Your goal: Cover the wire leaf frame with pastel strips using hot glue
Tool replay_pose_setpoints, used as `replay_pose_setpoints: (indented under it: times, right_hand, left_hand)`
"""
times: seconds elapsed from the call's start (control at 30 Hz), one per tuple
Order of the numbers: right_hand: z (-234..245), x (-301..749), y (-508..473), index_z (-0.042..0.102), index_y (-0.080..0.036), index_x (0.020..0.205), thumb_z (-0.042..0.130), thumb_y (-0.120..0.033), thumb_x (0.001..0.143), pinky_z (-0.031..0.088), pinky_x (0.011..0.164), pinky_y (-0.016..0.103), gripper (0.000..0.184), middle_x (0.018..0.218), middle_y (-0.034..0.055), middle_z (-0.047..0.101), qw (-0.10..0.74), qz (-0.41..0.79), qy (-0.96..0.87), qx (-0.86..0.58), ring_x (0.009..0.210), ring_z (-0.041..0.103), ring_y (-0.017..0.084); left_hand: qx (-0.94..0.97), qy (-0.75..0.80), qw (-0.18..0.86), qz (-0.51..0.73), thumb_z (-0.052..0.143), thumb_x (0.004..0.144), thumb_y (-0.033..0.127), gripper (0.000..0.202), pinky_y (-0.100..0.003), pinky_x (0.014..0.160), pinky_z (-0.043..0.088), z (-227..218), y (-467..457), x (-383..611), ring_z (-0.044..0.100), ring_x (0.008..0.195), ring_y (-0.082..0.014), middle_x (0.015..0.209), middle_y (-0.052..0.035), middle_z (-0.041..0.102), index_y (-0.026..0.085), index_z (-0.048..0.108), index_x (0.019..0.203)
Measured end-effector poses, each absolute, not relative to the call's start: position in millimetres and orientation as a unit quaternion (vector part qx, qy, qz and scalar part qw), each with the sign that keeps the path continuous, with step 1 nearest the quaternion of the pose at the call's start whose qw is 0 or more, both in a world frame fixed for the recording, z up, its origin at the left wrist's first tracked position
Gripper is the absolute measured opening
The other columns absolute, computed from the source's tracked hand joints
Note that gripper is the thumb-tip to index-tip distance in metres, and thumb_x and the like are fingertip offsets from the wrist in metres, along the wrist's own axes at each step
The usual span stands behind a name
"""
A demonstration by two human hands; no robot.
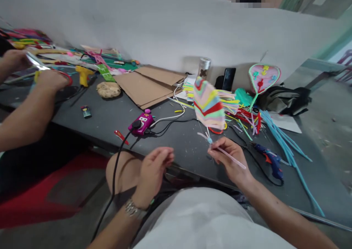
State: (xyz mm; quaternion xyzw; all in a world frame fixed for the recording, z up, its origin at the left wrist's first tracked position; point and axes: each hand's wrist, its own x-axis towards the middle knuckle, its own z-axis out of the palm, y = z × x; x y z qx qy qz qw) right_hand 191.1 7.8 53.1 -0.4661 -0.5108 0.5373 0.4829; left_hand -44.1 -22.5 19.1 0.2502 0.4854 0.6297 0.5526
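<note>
- Right hand [228, 162]: closed, thumb and fingers pinching the pale pink stem [231, 158], which has a small blue bead [209, 141] near its upper end.
- Striped pipe-cleaner fan [208, 104]: multicoloured, blurred, held up in the air just above the right hand and over the table; we cannot tell whether it joins the stem.
- Left hand [154, 172]: fingers curled inward, a metal link bracelet [133, 209] on the wrist; we cannot tell whether it holds anything.
- Co-worker's hands [37, 67]: at the far left, around a shiny strip [37, 61], beside a yellow glue gun [83, 75].
- Dark grey worktable [187, 146]: carries flattened cardboard sheets [147, 86], a magenta power socket [141, 123], and a lumpy tan stone [108, 89].
- Near the fan, we log a metal canister [205, 67], a black smartphone [228, 78], and a heart-shaped pipe-cleaner piece [264, 80].
- Right of the right hand, we record a blue glue gun [271, 161] and loose blue pipe cleaners [286, 153].
- Below the table's left side, we note a red chair [41, 190].
</note>
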Motion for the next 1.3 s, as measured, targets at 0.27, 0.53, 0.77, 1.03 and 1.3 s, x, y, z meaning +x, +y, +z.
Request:
replay_pose_setpoints:
  times: [0.27,0.53,0.77,1.03,1.3]
  right_hand:
    - [46,186,4,0.066,-0.018,0.075,0.094,-0.03,0.055,0.035,0.046,0.02,0.037,0.065,-0.0037,0.067,0.462,0.665,-0.356,-0.467,0.047,0.046,0.006]
    - [30,187,-1,0.074,-0.018,0.084,0.091,-0.035,0.065,0.045,0.053,0.023,0.03,0.071,0.0014,0.074,0.45,0.637,-0.426,-0.458,0.055,0.057,0.01]
    - [39,212,-8,0.08,-0.023,0.101,0.067,-0.034,0.092,0.059,0.067,0.03,0.019,0.092,0.0067,0.082,0.424,0.417,-0.626,-0.504,0.07,0.072,0.016]
    - [79,232,7,0.071,-0.022,0.124,0.055,-0.012,0.097,0.056,0.07,0.033,0.032,0.104,0.0118,0.077,0.346,0.035,-0.866,-0.36,0.083,0.072,0.021]
    - [90,216,29,0.062,-0.02,0.132,0.055,-0.014,0.1,0.035,0.061,0.034,0.033,0.073,0.0023,0.069,0.268,-0.106,-0.908,-0.306,0.066,0.057,0.017]
  left_hand:
    - [0.201,0.364,0.711,0.567,0.082,0.081,0.034,0.037,-0.021,0.069,0.052,40,22,14,0.071,0.089,-0.0142,0.112,-0.01,0.078,0.017,0.073,0.112]
    - [0.246,0.378,0.647,0.614,0.085,0.078,0.04,0.036,-0.03,0.086,0.055,34,26,11,0.073,0.104,-0.0224,0.109,-0.0094,0.079,0.015,0.076,0.103]
    - [0.221,0.373,0.657,0.616,0.083,0.083,0.041,0.034,-0.036,0.088,0.058,30,24,-5,0.077,0.102,-0.0247,0.108,-0.0088,0.079,0.018,0.068,0.104]
    - [0.24,0.392,0.636,0.62,0.084,0.08,0.045,0.039,-0.032,0.082,0.058,17,18,-9,0.077,0.096,-0.0235,0.105,-0.0097,0.079,0.017,0.072,0.104]
    - [0.238,0.397,0.639,0.614,0.084,0.081,0.046,0.039,-0.032,0.08,0.059,4,14,-6,0.077,0.096,-0.0242,0.103,-0.0101,0.08,0.017,0.075,0.105]
